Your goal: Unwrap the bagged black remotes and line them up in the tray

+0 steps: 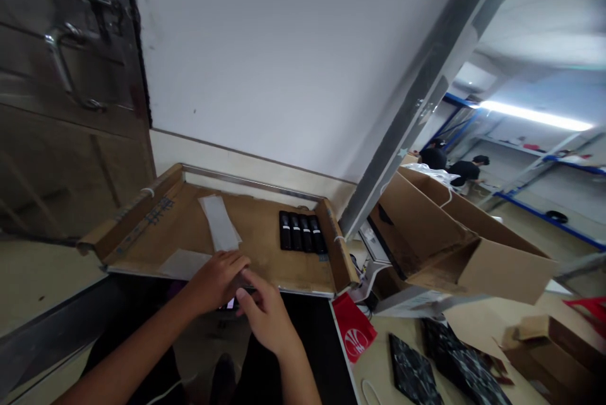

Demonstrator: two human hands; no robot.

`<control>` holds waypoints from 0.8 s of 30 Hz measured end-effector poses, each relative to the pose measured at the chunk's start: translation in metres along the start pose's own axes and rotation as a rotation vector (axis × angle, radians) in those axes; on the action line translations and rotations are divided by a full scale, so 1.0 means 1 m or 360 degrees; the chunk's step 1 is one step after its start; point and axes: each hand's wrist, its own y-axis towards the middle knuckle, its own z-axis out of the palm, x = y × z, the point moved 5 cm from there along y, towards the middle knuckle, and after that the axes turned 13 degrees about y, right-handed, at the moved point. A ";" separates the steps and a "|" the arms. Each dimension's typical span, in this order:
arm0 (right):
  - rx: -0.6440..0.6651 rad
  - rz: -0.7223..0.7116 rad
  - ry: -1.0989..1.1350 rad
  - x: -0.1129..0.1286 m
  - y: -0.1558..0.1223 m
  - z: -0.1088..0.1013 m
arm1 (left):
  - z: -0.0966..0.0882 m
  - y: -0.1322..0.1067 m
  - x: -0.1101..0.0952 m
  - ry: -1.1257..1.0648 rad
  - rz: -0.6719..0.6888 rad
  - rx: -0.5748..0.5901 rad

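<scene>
My left hand [216, 280] and my right hand [269, 315] meet at the front edge of a cardboard-lined tray [260, 216]. The left fingers are curled and pressed together. My right index finger reaches the left fingertips, with the thumb and other fingers bent inward. Whatever lies between them, if anything, is hidden. Just beyond the left hand lies a stack of white paper-like strips [220, 222]. A paler flat sheet [182, 264] is partly under my left wrist. On the tray's right side, several black cylindrical items [303, 233] with white bands stand side by side.
Raised cardboard sides [338, 244] border the tray. An open carton [426, 228] stands to the right, near a red bag [354, 328] and dark patterned packages [416, 370]. A metal door [71, 77] is at left. Two people [466, 170] are in the background.
</scene>
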 end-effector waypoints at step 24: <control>-0.0644 0.0706 -0.1665 -0.033 0.146 -0.101 | -0.012 -0.068 -0.002 -0.0508 -0.0656 0.0003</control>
